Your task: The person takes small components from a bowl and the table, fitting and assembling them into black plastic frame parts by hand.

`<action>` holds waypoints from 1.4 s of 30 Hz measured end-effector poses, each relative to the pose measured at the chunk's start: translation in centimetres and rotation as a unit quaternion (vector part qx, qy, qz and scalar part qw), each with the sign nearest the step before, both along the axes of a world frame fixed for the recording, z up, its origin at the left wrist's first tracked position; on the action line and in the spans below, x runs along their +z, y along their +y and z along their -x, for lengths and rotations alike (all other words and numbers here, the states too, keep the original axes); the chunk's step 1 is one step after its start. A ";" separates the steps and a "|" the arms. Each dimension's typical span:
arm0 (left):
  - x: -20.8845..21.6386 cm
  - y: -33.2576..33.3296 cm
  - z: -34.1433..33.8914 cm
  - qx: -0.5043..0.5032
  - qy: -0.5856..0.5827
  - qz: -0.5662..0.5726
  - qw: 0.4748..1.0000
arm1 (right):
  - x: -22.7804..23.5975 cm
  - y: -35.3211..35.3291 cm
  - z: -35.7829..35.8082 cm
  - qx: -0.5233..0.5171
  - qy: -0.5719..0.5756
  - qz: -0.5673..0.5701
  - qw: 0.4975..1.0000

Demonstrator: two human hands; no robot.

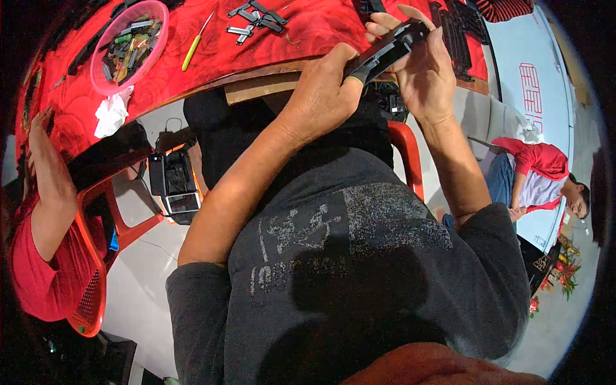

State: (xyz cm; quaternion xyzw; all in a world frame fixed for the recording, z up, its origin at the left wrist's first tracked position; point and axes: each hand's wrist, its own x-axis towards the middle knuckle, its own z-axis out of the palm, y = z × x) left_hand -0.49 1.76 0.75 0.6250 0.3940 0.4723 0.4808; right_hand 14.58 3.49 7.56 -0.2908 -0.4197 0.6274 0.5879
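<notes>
Both my hands hold one long black plastic part (385, 50) just in front of my chest, at the near edge of the red-covered table (212, 58). My left hand (321, 93) grips its near end, thumb on top. My right hand (420, 70) wraps around its far end with the fingers curled over it. Several small black and silver parts (255, 18) lie loose on the red cloth just beyond my hands.
A pink bowl (101, 67) with small parts, a yellow-handled tool (196, 42) and a white crumpled cloth (112, 114) lie at the left. A person in red sits on a red chair (90, 282) to my left. Another person in red (539, 176) crouches at the right.
</notes>
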 end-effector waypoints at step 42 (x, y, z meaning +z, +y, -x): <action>2.0 -1.2 0.3 0.006 0.083 0.000 0.997 | 0.2 1.8 1.7 -0.064 0.023 0.004 0.998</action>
